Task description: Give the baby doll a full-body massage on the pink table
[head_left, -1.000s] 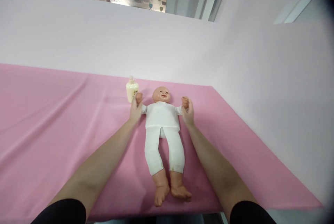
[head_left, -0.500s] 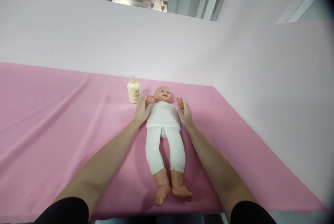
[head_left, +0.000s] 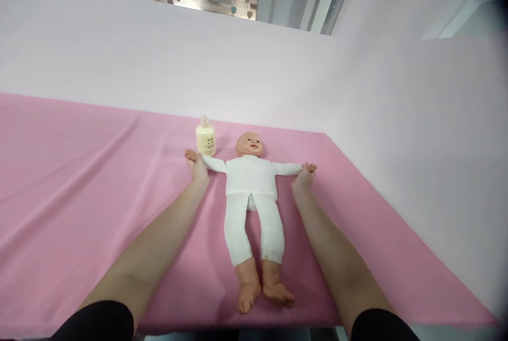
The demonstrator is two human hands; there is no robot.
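A baby doll [head_left: 251, 176] in a white top and white trousers lies on its back, head away from me and bare feet toward me. Its arms are stretched straight out to both sides. My left hand [head_left: 198, 168] is closed around the doll's wrist on the left, with the doll's small fist showing beyond it. On the other side, my right hand [head_left: 304, 178] grips the wrist there, and the doll's spread fingers stick out past mine. Just behind my left hand stands a pump bottle [head_left: 205, 138] of pale yellow liquid.
Pink cloth [head_left: 99, 198] with a few creases covers the table. A white wall [head_left: 159, 55] runs along the back and another closes off the right side. The table's front edge lies just past the doll's feet.
Both hands have moved outward, away from the doll's body. The doll's arms, bent up beside its head before, are now drawn out sideways.
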